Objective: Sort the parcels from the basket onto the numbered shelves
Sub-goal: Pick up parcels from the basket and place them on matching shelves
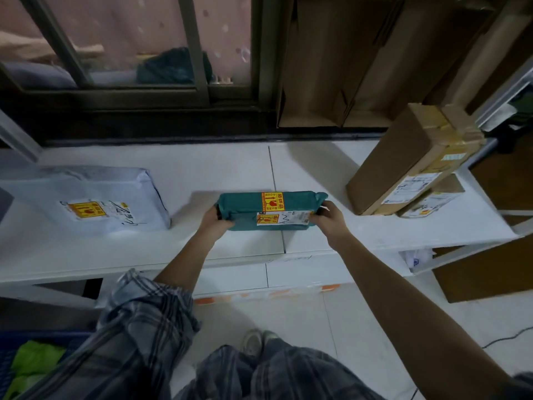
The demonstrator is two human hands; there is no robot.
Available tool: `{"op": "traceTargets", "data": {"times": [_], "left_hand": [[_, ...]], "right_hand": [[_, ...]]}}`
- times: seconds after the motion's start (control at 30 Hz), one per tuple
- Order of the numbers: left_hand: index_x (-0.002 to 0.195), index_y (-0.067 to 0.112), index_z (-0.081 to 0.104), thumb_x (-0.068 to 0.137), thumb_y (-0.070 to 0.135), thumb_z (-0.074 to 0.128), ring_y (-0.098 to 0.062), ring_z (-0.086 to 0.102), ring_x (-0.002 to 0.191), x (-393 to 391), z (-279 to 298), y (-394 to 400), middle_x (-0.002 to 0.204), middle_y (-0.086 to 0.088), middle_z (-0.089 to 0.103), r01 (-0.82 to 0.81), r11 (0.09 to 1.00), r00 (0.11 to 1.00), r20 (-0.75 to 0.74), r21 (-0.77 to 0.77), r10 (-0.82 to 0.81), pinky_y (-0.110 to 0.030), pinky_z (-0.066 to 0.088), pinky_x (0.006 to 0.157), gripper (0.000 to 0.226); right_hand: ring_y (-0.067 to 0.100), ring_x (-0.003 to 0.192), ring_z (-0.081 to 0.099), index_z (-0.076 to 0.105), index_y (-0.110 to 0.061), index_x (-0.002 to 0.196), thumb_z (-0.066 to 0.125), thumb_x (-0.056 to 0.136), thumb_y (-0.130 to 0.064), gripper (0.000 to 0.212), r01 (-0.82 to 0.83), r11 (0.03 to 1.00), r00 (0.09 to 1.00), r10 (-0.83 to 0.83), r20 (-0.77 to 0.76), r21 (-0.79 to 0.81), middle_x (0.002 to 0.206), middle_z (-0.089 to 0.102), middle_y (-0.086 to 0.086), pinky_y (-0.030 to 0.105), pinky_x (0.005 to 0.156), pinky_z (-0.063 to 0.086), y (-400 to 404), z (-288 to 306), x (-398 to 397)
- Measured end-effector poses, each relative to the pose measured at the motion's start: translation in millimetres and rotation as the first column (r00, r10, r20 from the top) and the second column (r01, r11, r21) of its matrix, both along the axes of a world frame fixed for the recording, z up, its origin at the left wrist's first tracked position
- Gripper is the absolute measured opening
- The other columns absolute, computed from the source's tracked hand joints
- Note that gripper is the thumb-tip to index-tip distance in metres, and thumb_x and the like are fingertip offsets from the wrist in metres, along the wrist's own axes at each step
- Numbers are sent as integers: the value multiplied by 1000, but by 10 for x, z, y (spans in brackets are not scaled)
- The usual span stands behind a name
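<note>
A teal wrapped parcel [248, 207] with a yellow warning sticker and a white label lies on the white shelf [302, 168], near its front middle. My left hand [215, 220] grips its left end and my right hand [328, 216] grips its right end. Whether the parcel rests fully on the shelf or is slightly lifted I cannot tell. The blue basket [17, 345] shows at the bottom left, with a green bag [34, 362] inside it.
A white-wrapped parcel [95, 197] lies at the shelf's left. A brown cardboard box [403, 157] leans on smaller boxes [429, 202] at the right. Upright cardboard [346, 62] stands behind the shelf, beside a window [129, 44]. A lower shelf edge [259, 281] faces me.
</note>
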State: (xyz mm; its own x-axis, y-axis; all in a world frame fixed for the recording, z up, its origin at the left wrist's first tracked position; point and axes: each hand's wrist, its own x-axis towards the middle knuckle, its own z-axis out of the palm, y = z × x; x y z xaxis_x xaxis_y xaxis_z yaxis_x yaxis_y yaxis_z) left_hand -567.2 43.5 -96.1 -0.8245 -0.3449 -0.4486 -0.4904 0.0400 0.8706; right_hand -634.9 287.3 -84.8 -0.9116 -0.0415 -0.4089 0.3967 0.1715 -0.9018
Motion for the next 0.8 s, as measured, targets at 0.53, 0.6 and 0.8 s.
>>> {"op": "traceTargets", "data": {"times": [0.53, 0.6, 0.8], "left_hand": [[119, 2, 54, 77, -17, 54, -24, 54, 102, -2, -107, 132, 106, -8, 58, -104, 992, 995, -13, -70, 103, -31, 48, 80, 46], [119, 2, 54, 79, -15, 55, -22, 53, 102, 17, -107, 145, 108, -9, 58, -120, 992, 993, 0, -43, 120, -30, 48, 82, 44], [120, 2, 55, 76, -17, 59, -25, 54, 100, 103, -152, 83, 108, -7, 58, -146, 989, 989, -9, -35, 146, -27, 51, 75, 48]], "right_hand": [[23, 86, 56, 57, 5, 104, 59, 76, 12, 28, -160, 939, 980, 187, -65, 304, 98, 64, 11, 30, 74, 47, 65, -277, -191], [22, 92, 56, 53, 3, 112, 60, 77, 10, 36, -186, 933, 978, 207, -35, 309, 103, 61, 9, 29, 75, 48, 52, -314, -218], [21, 68, 53, 61, 3, 85, 65, 74, 1, 12, -165, 893, 980, 196, -31, 419, 83, 66, 12, 19, 48, 33, 69, -423, -262]]}}
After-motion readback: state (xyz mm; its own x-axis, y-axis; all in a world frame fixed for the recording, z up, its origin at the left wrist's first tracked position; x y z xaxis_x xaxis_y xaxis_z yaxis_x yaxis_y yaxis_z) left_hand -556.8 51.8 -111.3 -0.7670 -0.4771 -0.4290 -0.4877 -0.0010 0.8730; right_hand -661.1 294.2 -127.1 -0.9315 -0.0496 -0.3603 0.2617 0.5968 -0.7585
